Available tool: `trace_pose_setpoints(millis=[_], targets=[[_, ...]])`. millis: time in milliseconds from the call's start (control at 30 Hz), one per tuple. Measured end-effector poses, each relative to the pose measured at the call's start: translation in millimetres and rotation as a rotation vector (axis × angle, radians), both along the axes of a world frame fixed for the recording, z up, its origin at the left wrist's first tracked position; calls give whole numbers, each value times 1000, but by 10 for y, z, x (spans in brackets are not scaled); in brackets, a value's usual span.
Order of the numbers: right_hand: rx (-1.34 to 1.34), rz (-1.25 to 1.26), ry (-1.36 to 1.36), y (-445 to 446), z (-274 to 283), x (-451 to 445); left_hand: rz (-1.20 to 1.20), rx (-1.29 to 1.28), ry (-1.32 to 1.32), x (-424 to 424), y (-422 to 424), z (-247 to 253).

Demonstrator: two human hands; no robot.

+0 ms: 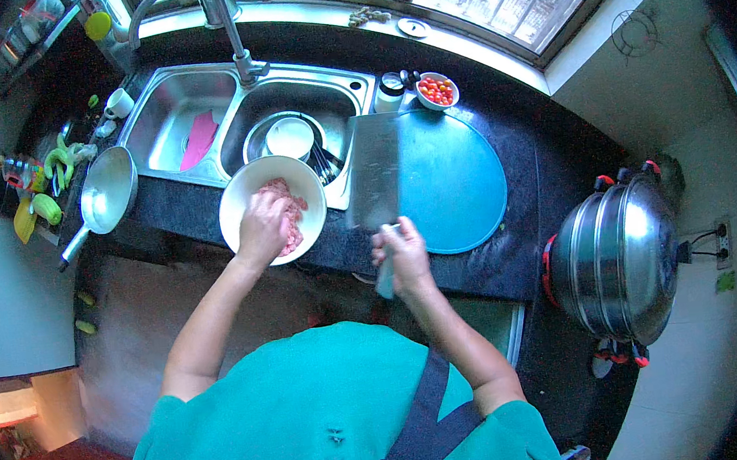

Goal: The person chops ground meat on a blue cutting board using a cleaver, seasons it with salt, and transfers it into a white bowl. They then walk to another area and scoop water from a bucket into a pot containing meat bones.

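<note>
A round white bowl is at the counter's front edge, before the sink. Pink minced meat lies inside it. My left hand reaches into the bowl, its bent fingers gripping at the meat; the fingertips are partly hidden. In my right hand is the handle of a broad cleaver. Its blade points away from me, above the left side of a round blue cutting board. Whether the blade touches the board cannot be told.
A double steel sink holds a pink cloth and a white bowl. Cherry tomatoes fill a small bowl behind the board. A pan stands left, near peeled vegetables. At right is a large steamer pot.
</note>
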State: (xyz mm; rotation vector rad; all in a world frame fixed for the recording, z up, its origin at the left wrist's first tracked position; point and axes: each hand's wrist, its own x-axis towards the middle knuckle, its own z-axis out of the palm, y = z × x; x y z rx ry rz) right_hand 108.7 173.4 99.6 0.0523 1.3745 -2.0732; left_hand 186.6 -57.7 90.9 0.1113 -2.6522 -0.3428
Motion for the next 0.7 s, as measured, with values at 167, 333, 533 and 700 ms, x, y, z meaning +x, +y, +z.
trace_pose_setpoints(millis=[167, 333, 533, 700], targets=[[94, -252, 44, 746, 39, -371, -257, 530, -148, -616, 705, -253], [82, -358, 4, 1343, -89, -517, -234, 458, -460, -1180, 1332, -589], [76, -347, -83, 1679, -285, -569, -155, 230, -432, -1340, 1690, -723], [39, -319, -106, 1733, -377, -738, -227, 92, -470, -1328, 1842, -816]])
